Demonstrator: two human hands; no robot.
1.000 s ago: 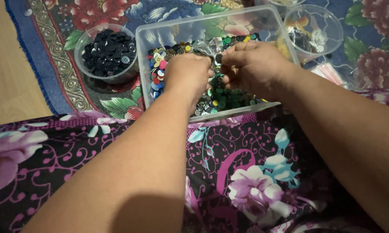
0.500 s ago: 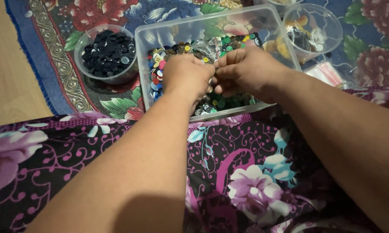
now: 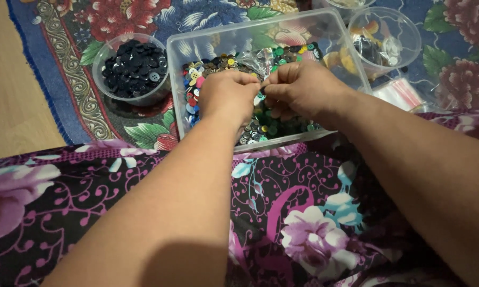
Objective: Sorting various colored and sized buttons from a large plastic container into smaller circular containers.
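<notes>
In the head view, both hands met above the clear rectangular tub (image 3: 191, 48) of mixed coloured buttons (image 3: 194, 79). The left hand (image 3: 228, 95) and right hand (image 3: 302, 90) had their fingers pinched together on a small clear plastic bag (image 3: 256, 62), held just over the button heap.

Compared with the moment before, the hands had drawn closer, knuckles almost touching, and the bag showed more plainly between them; the grip looked tighter on its edge.

A round cup of dark buttons (image 3: 133, 66) stood left of the tub on the floral rug (image 3: 80, 101), another clear cup (image 3: 385, 40) to the right, beside flat plastic packets (image 3: 401, 93).
</notes>
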